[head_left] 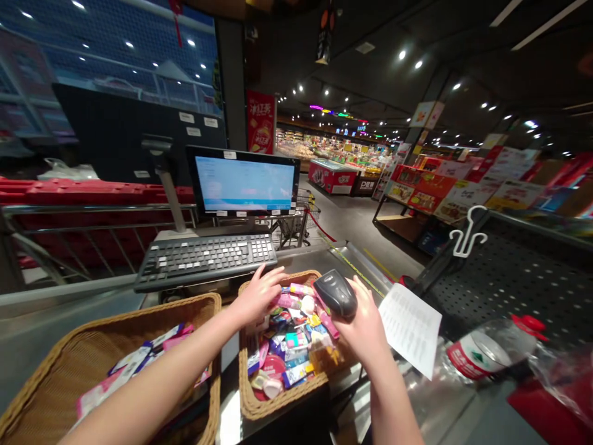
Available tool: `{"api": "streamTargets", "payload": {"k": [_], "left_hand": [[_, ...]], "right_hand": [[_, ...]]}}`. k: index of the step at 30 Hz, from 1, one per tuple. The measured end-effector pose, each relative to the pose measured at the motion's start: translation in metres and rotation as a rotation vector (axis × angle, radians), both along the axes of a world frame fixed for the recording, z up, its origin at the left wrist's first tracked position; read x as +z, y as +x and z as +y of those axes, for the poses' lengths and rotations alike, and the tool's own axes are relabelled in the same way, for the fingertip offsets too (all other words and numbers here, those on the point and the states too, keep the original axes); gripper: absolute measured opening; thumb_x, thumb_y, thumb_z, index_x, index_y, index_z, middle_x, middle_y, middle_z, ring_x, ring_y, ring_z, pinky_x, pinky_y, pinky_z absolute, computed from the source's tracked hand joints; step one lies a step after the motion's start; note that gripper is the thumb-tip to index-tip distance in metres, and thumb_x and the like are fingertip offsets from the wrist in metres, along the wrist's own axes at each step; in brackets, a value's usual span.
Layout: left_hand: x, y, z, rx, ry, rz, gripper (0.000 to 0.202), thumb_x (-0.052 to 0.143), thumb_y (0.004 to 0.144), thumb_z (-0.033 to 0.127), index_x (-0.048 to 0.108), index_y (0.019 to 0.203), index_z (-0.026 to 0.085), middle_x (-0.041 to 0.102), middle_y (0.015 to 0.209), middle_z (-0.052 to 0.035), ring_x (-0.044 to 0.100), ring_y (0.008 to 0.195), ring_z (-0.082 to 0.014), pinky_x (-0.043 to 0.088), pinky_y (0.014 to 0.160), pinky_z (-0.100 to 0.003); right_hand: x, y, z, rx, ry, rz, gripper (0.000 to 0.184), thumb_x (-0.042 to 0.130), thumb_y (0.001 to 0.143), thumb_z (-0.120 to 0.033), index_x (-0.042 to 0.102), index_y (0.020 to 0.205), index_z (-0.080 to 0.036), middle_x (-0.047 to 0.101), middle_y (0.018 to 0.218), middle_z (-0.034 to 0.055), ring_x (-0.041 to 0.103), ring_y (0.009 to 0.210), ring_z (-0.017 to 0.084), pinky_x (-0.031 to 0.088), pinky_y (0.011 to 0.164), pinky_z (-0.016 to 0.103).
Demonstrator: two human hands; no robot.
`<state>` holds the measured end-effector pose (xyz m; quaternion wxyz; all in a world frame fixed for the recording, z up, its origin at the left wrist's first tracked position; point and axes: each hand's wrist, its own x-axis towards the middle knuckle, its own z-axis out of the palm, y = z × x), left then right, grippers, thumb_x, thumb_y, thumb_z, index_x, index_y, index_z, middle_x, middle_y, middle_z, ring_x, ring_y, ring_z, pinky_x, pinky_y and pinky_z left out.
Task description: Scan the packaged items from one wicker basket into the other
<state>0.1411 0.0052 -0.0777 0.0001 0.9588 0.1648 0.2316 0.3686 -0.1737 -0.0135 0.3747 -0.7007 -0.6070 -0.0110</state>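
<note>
My right hand [365,324] grips a dark handheld barcode scanner [336,292] and holds it over the right wicker basket [254,405]. That basket is full of several small colourful packets [296,343]. My left hand [257,296] reaches into the far left corner of the same basket, fingers curled onto a pink packet [287,301]. A second wicker basket [60,364] at the left holds a few flat packets [134,358].
A keyboard [206,258] and a lit monitor [244,184] stand behind the baskets on the checkout counter. A printed sheet [410,324] lies to the right, beside a lying plastic bottle [486,349] with a red cap. Store aisles and display stands fill the background.
</note>
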Motion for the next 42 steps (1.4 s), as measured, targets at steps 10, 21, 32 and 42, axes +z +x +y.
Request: {"api": "streamTargets", "payload": {"k": [10,21,32,42], "left_hand": [[0.05,-0.08,-0.016,0.189,0.125,-0.087,0.005,0.059,0.087,0.025,0.059,0.087,0.02,0.048,0.147,-0.0122,0.035,0.142,-0.03,0.008,0.118,-0.063],[0.083,-0.144,-0.029,0.35,0.251,-0.111,0.014,0.055,0.091,0.031,0.062,0.089,0.019,0.042,0.152,-0.0131,0.027,0.146,-0.0306,0.007,0.118,-0.062],[0.109,-0.204,-0.037,0.545,0.324,-0.2,0.013,0.057,0.091,0.032,0.065,0.092,0.021,0.046,0.15,-0.0109,0.031,0.145,-0.0291,0.009,0.119,-0.058],[0.117,-0.242,-0.046,0.638,0.349,-0.258,0.014,0.056,0.09,0.033,0.066,0.091,0.022,0.044,0.151,-0.0108,0.035,0.143,-0.0287,0.01,0.119,-0.057]], "right_hand": [[0.015,-0.04,0.02,0.12,0.055,-0.072,0.058,0.06,0.071,-0.019,0.053,0.129,-0.017,0.058,0.133,0.0132,0.037,0.14,0.039,0.027,0.113,0.066],[0.05,-0.083,0.038,0.238,0.181,-0.163,0.053,0.061,0.075,-0.019,0.055,0.128,-0.021,0.055,0.137,0.0116,0.032,0.142,0.039,0.024,0.113,0.069],[0.064,-0.145,0.045,0.442,0.216,-0.195,0.056,0.062,0.073,-0.017,0.056,0.128,-0.023,0.053,0.139,0.0119,0.031,0.143,0.04,0.025,0.112,0.068],[0.06,-0.177,0.049,0.544,0.161,-0.201,0.049,0.061,0.071,-0.016,0.062,0.119,-0.02,0.052,0.14,0.0144,0.028,0.144,0.04,0.022,0.113,0.069]]}}
